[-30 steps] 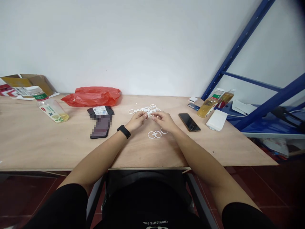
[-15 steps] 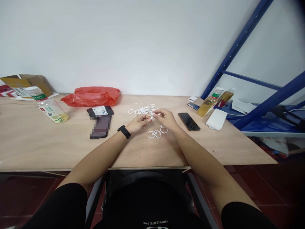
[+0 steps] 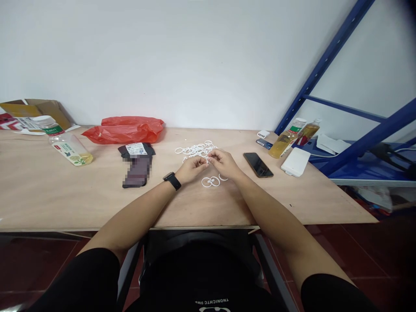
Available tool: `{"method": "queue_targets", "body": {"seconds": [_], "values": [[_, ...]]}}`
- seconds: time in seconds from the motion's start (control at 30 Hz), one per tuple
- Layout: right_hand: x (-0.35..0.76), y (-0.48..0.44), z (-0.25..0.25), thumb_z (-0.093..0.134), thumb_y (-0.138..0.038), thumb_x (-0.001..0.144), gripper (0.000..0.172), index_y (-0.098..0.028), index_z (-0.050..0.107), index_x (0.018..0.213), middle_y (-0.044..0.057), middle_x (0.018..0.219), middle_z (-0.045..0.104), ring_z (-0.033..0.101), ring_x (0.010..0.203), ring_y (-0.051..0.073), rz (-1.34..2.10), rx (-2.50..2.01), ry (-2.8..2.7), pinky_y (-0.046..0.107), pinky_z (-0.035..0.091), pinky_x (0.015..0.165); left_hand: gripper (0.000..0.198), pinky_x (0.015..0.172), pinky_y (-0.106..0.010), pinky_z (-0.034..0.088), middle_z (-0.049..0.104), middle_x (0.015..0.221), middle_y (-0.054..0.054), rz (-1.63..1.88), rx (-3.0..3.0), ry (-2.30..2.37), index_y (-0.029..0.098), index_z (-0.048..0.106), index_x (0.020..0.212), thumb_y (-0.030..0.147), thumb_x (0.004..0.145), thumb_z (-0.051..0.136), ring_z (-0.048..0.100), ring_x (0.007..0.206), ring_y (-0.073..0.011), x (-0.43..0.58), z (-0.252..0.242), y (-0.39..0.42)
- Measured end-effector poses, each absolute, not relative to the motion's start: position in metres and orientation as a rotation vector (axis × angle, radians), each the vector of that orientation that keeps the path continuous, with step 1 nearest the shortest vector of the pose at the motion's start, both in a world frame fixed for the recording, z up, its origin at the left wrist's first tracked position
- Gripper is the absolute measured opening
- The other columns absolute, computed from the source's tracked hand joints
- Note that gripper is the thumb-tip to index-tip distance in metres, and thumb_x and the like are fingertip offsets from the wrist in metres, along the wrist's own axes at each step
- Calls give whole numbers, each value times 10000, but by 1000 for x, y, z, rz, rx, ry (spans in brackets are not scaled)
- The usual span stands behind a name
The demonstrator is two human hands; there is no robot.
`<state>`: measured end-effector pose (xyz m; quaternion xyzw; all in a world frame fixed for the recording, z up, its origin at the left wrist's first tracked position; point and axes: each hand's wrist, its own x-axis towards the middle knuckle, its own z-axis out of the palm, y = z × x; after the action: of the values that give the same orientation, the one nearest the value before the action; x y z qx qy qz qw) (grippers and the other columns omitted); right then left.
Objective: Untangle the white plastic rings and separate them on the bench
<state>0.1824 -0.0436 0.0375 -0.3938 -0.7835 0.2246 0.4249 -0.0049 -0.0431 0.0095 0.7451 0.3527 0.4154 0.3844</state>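
Since half a second ago your hands have closed the small gap between them and sunk a little toward the desk (image 3: pixel 58 195). Your left hand (image 3: pixel 191 167) and right hand (image 3: pixel 224 164) now meet fingertip to fingertip. Both are curled in a tight pinch on a white ring (image 3: pixel 207 161) that is almost hidden between the tips. It sits just above the desk's middle, between the loose pile of rings (image 3: pixel 195 150) on the far side and the linked rings (image 3: pixel 210 182) and open ring (image 3: pixel 223 177) toward the near edge.

The grip is the weak point, I judge: so little of the ring is held that an uneven squeeze could flick it out, into the pile where you would lose track of it, or toward the phone (image 3: pixel 258 165) and the desk's right edge. Your own fingertips also hide it, so you are working by feel. Your right wrist hangs just over the open ring, and a small drop could drag it or scatter the linked rings.
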Motion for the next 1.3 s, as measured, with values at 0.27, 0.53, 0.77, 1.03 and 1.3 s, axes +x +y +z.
{"method": "queue_targets", "body": {"seconds": [0.27, 0.53, 0.77, 1.03, 1.3], "values": [[182, -45, 39, 585, -269, 856, 99, -201, 656, 845, 44, 829, 663, 591, 803, 186, 454, -985, -1981, 311, 453, 761, 284, 620, -250, 394, 600, 744, -9, 1077, 1926, 945, 148, 631, 837, 432, 840, 624, 473, 638, -113, -5, 9, -44], [179, -46, 39, 597, -291, 865, 171, -217, 709, 972, 61, 956, 689, 609, 842, 191, 482, -975, -1952, 329, 476, 782, 264, 592, -244, 373, 616, 736, -4, 1096, 1993, 980, 152, 638, 843, 413, 856, 600, 453, 596, -103, -7, 11, -44], [181, -42, 35, 584, -296, 874, 188, -217, 720, 975, 64, 952, 672, 590, 836, 182, 548, -929, -1957, 327, 474, 784, 235, 582, -245, 386, 635, 732, -2, 1126, 2090, 1041, 163, 677, 897, 386, 841, 629, 458, 562, -98, -7, 17, -48], [187, -36, 32, 676, -455, 776, 339, -165, 702, 951, 8, 705, 621, 489, 568, 110, 972, -1041, -1787, 251, 415, 536, 246, 806, -321, 467, 647, 1036, -78, 1167, 2213, 1499, 184, 697, 962, 386, 837, 634, 584, 815, -179, -45, 19, -19], [187, -41, 33, 719, -323, 701, 203, -163, 685, 821, 6, 691, 671, 544, 534, 92, 1433, -1063, -2013, 208, 416, 486, 342, 833, -319, 461, 628, 976, -71, 740, 2354, 1680, 204, 713, 910, 509, 765, 667, 602, 888, -220, -65, 7, -4]]}}
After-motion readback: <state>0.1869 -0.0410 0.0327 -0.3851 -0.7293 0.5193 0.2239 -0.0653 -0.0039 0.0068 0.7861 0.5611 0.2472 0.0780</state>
